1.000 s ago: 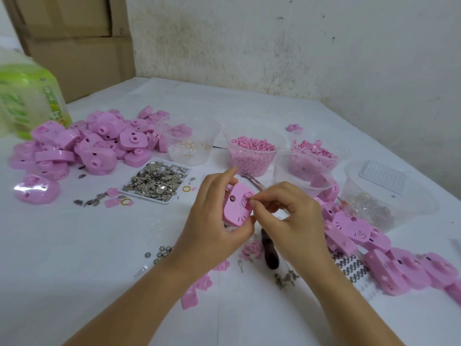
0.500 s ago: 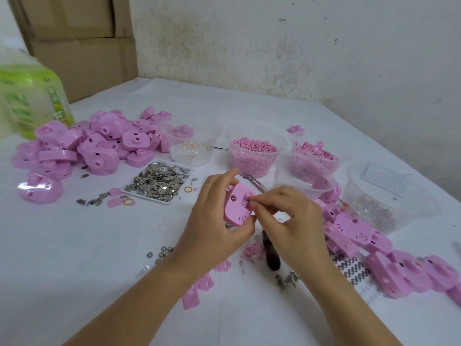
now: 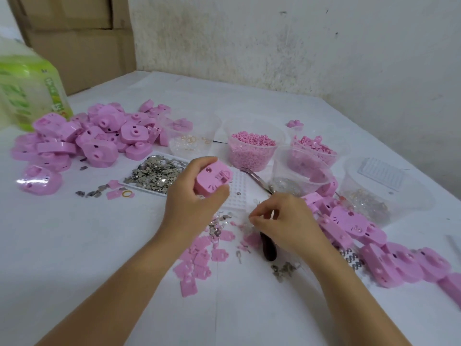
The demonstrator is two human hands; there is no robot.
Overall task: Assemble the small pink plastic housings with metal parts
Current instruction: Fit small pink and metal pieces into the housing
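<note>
While the left hand (image 3: 192,206) keeps a pink housing (image 3: 212,179) lifted clear of the table (image 3: 74,245), fingers curled over its far edge and thumb tucked under the near one, the right hand (image 3: 284,223) sits low and just to the side. Its thumb and forefinger tips are drawn together over the scatter of tiny bits on the cloth (whether anything is caught between them cannot be made out). The housing's face is turned up toward the camera, showing its slots and a round hole.

Just behind the hands lies a white perforated plate (image 3: 237,196), with tweezers (image 3: 257,177) angled beside it. A dark-handled tool (image 3: 268,248) pokes out from under the right hand. Flat pink covers (image 3: 197,258) are strewn below the left wrist.

Over on the left, a big heap of housings (image 3: 99,136); next to it a shallow tray (image 3: 147,189) loaded with silvery metal parts (image 3: 156,173). A clear tub of pink pellets (image 3: 252,148) stands behind, and another run of housings (image 3: 349,221) trails off to the right.
</note>
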